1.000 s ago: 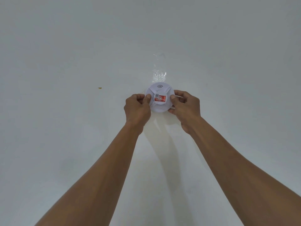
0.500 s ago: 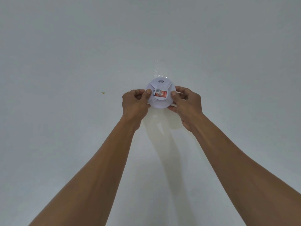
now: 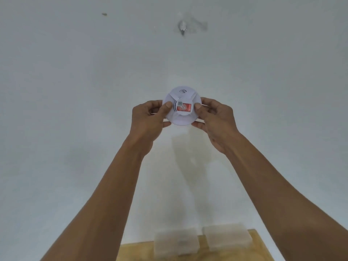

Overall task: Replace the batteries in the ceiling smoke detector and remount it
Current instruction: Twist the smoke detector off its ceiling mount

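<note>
Both arms reached up from the lower corners of the view, and the two hands held a round white smoke detector (image 3: 181,106) between them against a plain pale ceiling (image 3: 75,91). The left hand (image 3: 148,119) gripped the detector's left rim, its thumb pressed on the face and its other fingers (image 3: 166,124) curled behind the edge, so the fingers were clamped on the housing. The right hand (image 3: 216,119) mirrored this on the right rim, thumb on the face beside a red label (image 3: 185,107) at the centre of the detector, the remaining fingers wrapped under and behind. A small curved-line marking sat near the top of the detector's face. Whether the detector touched the ceiling or hung just below it could not be told. Well above the detector, near the top edge of the view, a patch of clear tape or plastic (image 3: 190,26) with a small dark fitting clung to the ceiling, and a tiny dark speck (image 3: 104,14) lay further left. At the bottom edge, between the forearms, a wooden board (image 3: 258,247) carried two translucent plastic boxes (image 3: 177,243) set side by side, the right one near the board's far corner.
</note>
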